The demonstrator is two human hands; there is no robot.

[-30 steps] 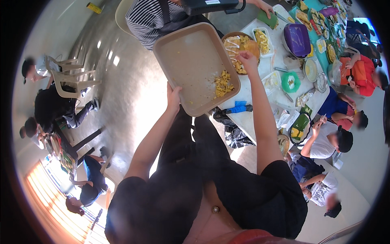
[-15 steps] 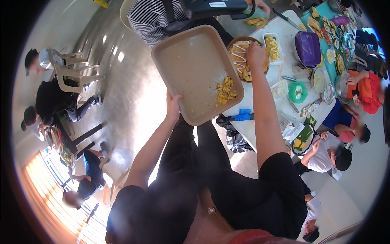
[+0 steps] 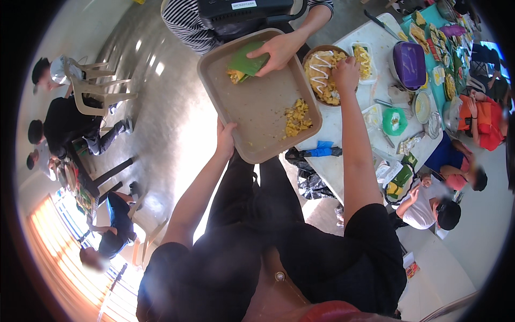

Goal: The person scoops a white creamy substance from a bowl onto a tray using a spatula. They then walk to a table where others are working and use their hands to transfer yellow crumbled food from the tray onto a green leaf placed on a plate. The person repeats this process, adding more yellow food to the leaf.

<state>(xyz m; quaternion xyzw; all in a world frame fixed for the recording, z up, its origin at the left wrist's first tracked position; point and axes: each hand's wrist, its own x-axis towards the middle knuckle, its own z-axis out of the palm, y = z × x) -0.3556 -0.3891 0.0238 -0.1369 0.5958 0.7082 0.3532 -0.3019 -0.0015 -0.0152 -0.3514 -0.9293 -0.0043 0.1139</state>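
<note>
My left hand [image 3: 226,138] grips the near left rim of a large tan tray [image 3: 255,115], thumb over the edge, holding it out in front of me. Yellow food crumbs [image 3: 298,118] lie heaped in the tray's right corner. Right of the tray, my right hand [image 3: 346,74] reaches down at a round brown dish [image 3: 315,98] of yellow food topped with a white zigzag of sauce. Its fingers are drawn together at the food's edge; what they pinch is hidden. Another person's hand [image 3: 280,52] holds a folded green leaf [image 3: 247,60] with yellow food over the tray's far side.
On the white table [image 3: 327,174] stand a white container of yellow food [image 3: 363,63], a purple basin [image 3: 409,64], a green bowl [image 3: 394,122] and a knife [image 3: 380,22]. A person in a striped top [image 3: 185,24] faces me. Others sit around; plastic chairs [image 3: 88,91] stand left.
The other person's hand with the leaf and yellow food has come from above the table to over the tray. My right hand has shifted slightly right at the dish.
</note>
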